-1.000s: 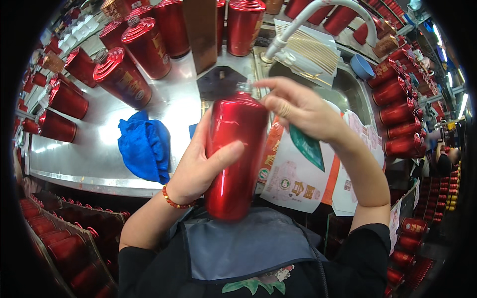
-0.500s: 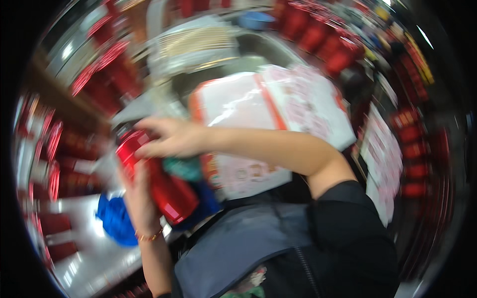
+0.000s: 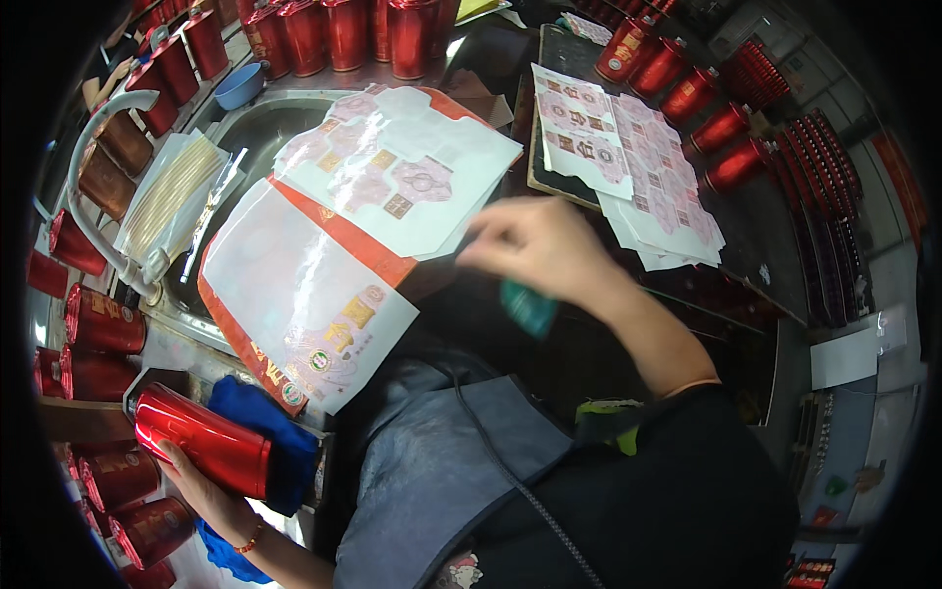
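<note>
My left hand [image 3: 201, 483] is wrapped round the side of a glossy red bottle [image 3: 204, 444] at the lower left. The bottle lies tilted, its base toward me, over a dark blue cloth [image 3: 257, 417]. My right hand [image 3: 538, 245] is raised over my lap, slightly blurred, with its fingers curled in. Below its palm hangs a teal thing [image 3: 529, 309], blurred too, whose kind I cannot make out. Left of that hand, printed decal sheets [image 3: 397, 182] lie on an orange-red and white plastic sheet [image 3: 343, 234] over the sink.
A metal sink [image 3: 257, 126] with a curved faucet [image 3: 86, 147] stands behind the sheets. A blue bowl [image 3: 239, 86] sits at its edge. More red bottles [image 3: 345, 34] line the back and left. On the dark side table [image 3: 756, 231] are further decal sheets [image 3: 653, 167] and several red bottles.
My right hand has left the red bottle and swung right, the teal thing moving with it. The bottle and my left hand are lower left in view. My head has turned right.
</note>
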A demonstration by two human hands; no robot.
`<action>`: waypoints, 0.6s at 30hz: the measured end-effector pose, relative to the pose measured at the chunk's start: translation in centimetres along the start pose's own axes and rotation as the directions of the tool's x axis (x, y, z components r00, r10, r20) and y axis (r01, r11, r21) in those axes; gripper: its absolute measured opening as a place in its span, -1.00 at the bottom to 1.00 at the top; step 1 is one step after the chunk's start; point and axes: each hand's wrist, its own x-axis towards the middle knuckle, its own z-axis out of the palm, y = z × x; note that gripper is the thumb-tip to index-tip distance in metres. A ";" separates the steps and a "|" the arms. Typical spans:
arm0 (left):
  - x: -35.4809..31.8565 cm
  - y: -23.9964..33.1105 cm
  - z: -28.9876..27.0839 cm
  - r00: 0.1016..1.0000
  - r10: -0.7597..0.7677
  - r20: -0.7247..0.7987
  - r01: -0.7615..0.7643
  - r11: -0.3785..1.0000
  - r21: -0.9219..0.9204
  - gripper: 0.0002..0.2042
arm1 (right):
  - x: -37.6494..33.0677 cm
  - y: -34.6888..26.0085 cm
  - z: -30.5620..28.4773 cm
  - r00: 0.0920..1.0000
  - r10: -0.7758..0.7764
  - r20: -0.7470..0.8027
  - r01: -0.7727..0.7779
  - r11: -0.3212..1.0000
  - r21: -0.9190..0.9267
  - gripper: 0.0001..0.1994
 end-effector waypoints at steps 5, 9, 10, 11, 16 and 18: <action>0.8 0.3 0.3 0.999 -0.032 -0.006 0.033 0.997 0.074 -0.32 | 6.4 10.6 -8.3 0.920 0.133 -0.368 -0.277 0.886 -0.373 -0.49; 0.4 0.2 0.2 0.999 -0.018 0.034 0.017 0.998 0.054 -0.30 | 12.1 20.0 -19.7 0.910 0.251 -0.332 -0.411 0.664 -0.625 -0.23; 0.8 -0.5 0.5 0.998 -0.020 0.064 0.018 0.999 0.030 -0.29 | 11.6 23.7 -21.9 0.895 0.326 -0.305 -0.447 0.648 -0.617 -0.23; 0.6 -0.5 0.6 0.999 -0.026 0.043 0.025 0.999 0.022 -0.30 | 11.3 25.2 -21.2 0.872 0.399 -0.286 -0.490 0.738 -0.464 -0.26; 0.0 0.2 0.5 1.000 -0.027 -0.006 0.027 0.999 0.036 -0.31 | 10.7 24.3 -18.7 0.737 0.673 -0.065 -0.662 0.698 -0.272 -0.34; -0.3 0.2 0.4 0.999 -0.035 -0.031 0.036 0.999 0.028 -0.32 | 11.1 23.4 -18.4 0.696 0.711 -0.101 -0.696 0.633 -0.339 -0.34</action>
